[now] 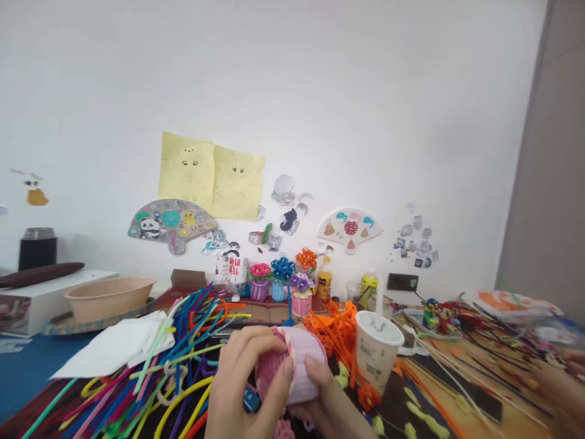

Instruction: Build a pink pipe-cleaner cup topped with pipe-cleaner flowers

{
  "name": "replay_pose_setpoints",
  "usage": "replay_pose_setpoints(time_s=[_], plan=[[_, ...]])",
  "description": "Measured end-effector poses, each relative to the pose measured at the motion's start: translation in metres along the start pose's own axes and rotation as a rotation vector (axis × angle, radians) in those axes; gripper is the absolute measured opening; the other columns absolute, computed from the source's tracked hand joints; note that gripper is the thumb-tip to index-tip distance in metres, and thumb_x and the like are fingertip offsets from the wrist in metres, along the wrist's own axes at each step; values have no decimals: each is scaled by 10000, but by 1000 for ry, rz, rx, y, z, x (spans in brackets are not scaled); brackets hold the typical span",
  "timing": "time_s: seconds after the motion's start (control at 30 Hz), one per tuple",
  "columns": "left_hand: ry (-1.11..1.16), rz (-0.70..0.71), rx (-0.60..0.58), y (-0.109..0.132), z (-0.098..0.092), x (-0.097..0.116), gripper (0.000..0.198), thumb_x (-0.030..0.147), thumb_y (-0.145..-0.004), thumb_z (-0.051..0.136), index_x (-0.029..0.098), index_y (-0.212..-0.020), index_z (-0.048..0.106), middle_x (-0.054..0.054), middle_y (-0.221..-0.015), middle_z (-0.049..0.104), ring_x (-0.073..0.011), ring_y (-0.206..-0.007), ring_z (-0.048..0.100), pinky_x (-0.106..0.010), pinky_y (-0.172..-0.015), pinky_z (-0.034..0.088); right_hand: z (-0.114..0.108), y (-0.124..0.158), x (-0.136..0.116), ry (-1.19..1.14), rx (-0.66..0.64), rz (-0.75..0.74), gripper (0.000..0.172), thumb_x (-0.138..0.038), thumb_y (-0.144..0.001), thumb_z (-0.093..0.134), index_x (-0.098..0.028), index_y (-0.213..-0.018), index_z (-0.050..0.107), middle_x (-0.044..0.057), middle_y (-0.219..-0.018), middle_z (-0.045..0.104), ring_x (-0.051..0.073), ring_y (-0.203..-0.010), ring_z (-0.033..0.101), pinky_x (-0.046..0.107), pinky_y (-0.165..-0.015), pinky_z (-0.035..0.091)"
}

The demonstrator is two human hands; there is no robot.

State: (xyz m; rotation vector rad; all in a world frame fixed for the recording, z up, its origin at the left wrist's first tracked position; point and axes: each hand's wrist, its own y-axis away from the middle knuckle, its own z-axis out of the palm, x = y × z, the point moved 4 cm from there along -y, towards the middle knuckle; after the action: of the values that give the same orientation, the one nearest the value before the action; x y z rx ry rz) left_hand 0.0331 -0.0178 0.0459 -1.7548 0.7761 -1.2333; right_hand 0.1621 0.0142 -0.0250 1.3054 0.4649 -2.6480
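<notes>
Between my hands is a small pink pot (304, 375) made of wound pipe cleaners, tilted so its round pink end and twisted pale rim face left. My left hand (244, 378) is closed on the rim side, thumb and fingers pressing the edge. The pot's lower right side rests in my right hand (331, 396), whose thumb lies on the wall; its other fingers are mostly hidden beneath. Behind my left fingers a small blue object (251, 399) shows in part. Loose coloured pipe cleaners (150, 378) spread left of my hands, and orange ones (336, 329) lie behind the pot.
A lidded paper cup (378, 350) with a straw stands close at right. Finished pipe-cleaner flower pots (283, 280) line the back by the wall. White tissues (114, 344) and a beige bowl (109, 299) sit left. At the right edge is another person's blurred hand (555, 384).
</notes>
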Motion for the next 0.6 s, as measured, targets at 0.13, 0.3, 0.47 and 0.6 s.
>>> replay_pose_setpoints(time_s=[0.13,0.3,0.47,0.6], plan=[[218,-209,-4,0,4,-5,119,260,-802,614,224,-689,601,4,-763,604,-165,-760,549,-238,-702,416,-4,1,-1,85,29,-36,395,-467,-654,759,-226,-944,641,0,-770,626,101,-551,448,159,-420,287],[577,-546,-32,3,9,-21,202,382,-814,598,206,-722,563,15,-720,524,-141,-668,475,-223,-618,398,-7,-4,1,36,-34,-78,450,-565,-659,712,-229,-953,653,23,-793,650,104,-518,450,165,-391,282],[442,-588,154,1,-9,-38,341,444,-869,492,207,-628,446,42,-622,433,-122,-609,399,-213,-584,349,-1,-3,-10,32,-139,-217,636,-476,-562,802,-265,-1124,589,57,-896,695,230,-746,618,317,-603,501],[15,-551,128,-1,-20,-46,454,497,-831,502,201,-503,397,47,-497,392,-119,-507,380,-241,-520,297,4,-4,-16,1,-118,-280,931,-292,-423,895,-312,-1253,474,48,-1052,680,281,-1003,616,406,-890,463]])
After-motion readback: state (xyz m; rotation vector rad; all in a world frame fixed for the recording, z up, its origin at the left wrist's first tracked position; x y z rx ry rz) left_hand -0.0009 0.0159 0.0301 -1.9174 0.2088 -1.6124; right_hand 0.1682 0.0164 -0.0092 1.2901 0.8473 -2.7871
